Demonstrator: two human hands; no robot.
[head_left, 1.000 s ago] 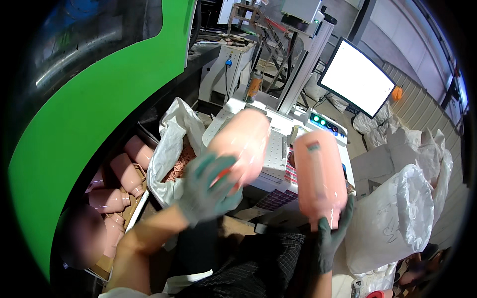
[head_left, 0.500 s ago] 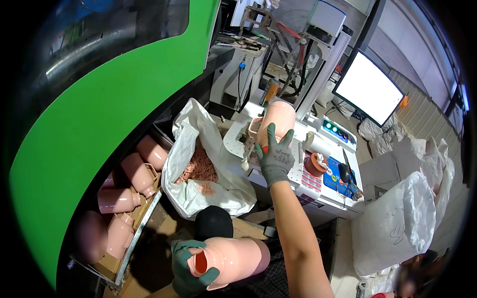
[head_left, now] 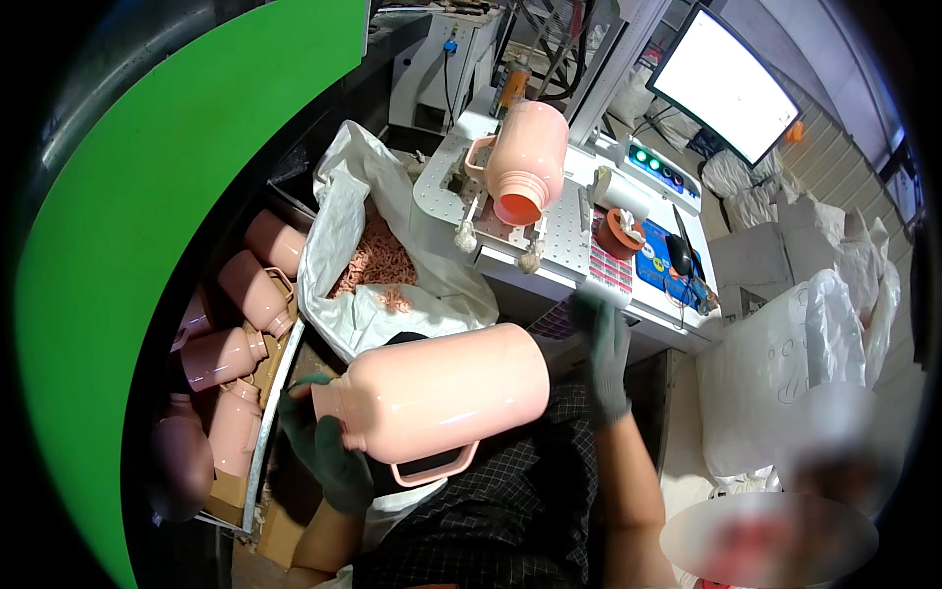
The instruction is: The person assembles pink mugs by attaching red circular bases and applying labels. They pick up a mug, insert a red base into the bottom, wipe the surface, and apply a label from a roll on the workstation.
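In my gloved left hand (head_left: 329, 447) is a pink thermos jug (head_left: 446, 388), gripped at its threaded neck. It lies sideways over my lap, handle down and base to the right. My gloved right hand (head_left: 606, 358) is off the worktable's front edge, blurred at the tips; its fingers look stretched out, with nothing visible in them. A second pink thermos jug (head_left: 530, 147) rests on the perforated metal plate (head_left: 442, 191), its open mouth towards me and handle to the left. Two lumpy-ended prongs (head_left: 466, 234) stick out near its mouth.
Several pink jugs (head_left: 257, 290) lie in a tray at left beside a green machine (head_left: 196, 147). A white sack (head_left: 334, 196) holds pink shavings. On the worktable are a tape roll (head_left: 620, 234), a mouse (head_left: 678, 253) and a lit button box (head_left: 662, 169). A monitor (head_left: 724, 83) stands behind.
My right hand has let go of the jug on the plate and drawn back towards me. My left hand has raised and turned the other jug, showing its side and handle.
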